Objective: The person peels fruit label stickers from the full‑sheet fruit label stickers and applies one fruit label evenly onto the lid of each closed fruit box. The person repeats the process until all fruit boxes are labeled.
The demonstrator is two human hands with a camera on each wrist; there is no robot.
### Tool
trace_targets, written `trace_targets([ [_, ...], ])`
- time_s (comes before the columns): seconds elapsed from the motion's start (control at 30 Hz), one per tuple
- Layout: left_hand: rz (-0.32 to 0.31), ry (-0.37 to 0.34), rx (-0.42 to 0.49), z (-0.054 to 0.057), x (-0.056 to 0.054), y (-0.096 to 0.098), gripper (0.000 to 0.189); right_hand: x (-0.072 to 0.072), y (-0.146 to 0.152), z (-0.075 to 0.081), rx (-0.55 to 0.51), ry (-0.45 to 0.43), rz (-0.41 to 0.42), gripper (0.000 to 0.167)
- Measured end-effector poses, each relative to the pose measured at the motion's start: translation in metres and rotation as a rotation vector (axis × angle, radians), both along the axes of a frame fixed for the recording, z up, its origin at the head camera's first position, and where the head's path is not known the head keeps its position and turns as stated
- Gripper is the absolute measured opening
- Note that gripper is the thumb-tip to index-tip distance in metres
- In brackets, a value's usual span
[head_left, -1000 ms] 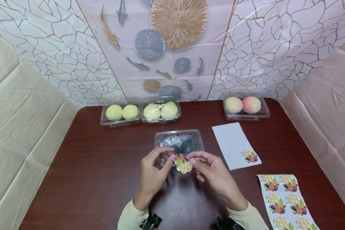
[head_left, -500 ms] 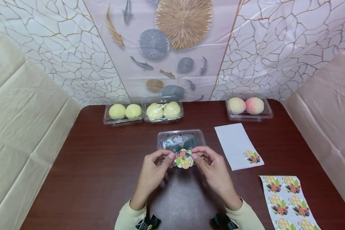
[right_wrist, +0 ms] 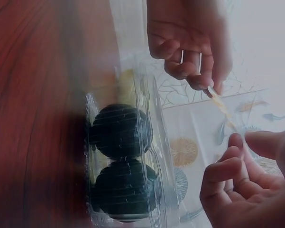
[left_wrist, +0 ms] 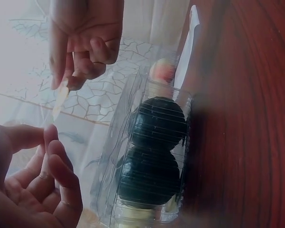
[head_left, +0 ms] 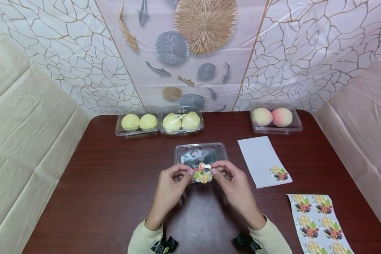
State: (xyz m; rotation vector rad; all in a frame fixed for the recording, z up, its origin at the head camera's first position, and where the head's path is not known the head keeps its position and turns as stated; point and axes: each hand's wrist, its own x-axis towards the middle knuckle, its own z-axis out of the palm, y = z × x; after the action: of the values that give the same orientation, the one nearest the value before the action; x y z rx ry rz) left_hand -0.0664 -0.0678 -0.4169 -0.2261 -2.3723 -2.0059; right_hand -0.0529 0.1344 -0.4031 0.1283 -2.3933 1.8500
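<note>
Between both hands is a small fruit-print sticker [head_left: 203, 173], its edges pinched on either side. My left hand [head_left: 170, 187] grips its left edge with thumb and forefinger, and my right hand [head_left: 236, 185] pinches the right edge. Both wrist views show the sticker edge-on, held up in the air apart from the box. Behind it on the table stands a clear plastic clamshell box [head_left: 200, 145], lid closed, with two dark round fruits [left_wrist: 159, 124] inside. The hands and sticker hide the box's near part in the head view.
Two clear boxes of yellow-green fruit [head_left: 139, 122] stand at the back left. A box of peaches [head_left: 282, 117] is at the back right. Right of the hands lie a white sheet [head_left: 257, 155] bearing one sticker and a sheet of several stickers [head_left: 317, 222]. The table [head_left: 108, 183] is dark wood.
Both hands have raised the sticker slightly toward the box and turned its printed face flatter toward the head camera. The right fingers have shifted their hold on its edge. The head view has drifted slightly.
</note>
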Motion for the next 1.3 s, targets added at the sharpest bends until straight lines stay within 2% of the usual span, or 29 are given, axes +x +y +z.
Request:
trace_targets([
  [0.1,-0.006,-0.007,-0.019,-0.002,-0.003,0.0,0.007,-0.004,0.001,0.001,0.071,-0.038,-0.005,0.012],
  [0.3,-0.063,-0.038,-0.024,-0.007,-0.011,0.001,0.009,-0.01,0.004,-0.001,0.216,-0.05,-0.022,0.012],
  [0.5,-0.083,-0.038,-0.045,-0.008,-0.015,0.002,0.009,-0.014,0.005,-0.003,0.217,-0.079,-0.019,0.009],
  [0.63,-0.071,-0.003,-0.065,-0.008,-0.017,0.002,0.008,-0.017,0.005,-0.003,0.178,-0.111,0.004,0.005],
  [0.77,-0.019,0.087,-0.177,-0.006,-0.021,0.002,0.006,-0.021,0.006,-0.003,0.126,-0.149,0.045,0.004],
  [0.9,0.009,0.15,-0.298,-0.001,-0.031,0.001,0.01,-0.027,0.009,-0.004,0.063,-0.196,0.077,0.006],
  [1.0,-0.011,0.144,-0.369,0.005,-0.042,0.0,0.013,-0.031,0.012,-0.004,0.03,-0.231,0.093,0.008],
  [1.13,-0.077,0.119,-0.46,0.013,-0.058,0.001,0.014,-0.036,0.013,-0.002,0.039,-0.252,0.108,0.009],
  [1.3,-0.158,0.112,-0.517,0.022,-0.074,0.004,0.01,-0.044,0.011,0.002,0.077,-0.254,0.116,0.009],
])
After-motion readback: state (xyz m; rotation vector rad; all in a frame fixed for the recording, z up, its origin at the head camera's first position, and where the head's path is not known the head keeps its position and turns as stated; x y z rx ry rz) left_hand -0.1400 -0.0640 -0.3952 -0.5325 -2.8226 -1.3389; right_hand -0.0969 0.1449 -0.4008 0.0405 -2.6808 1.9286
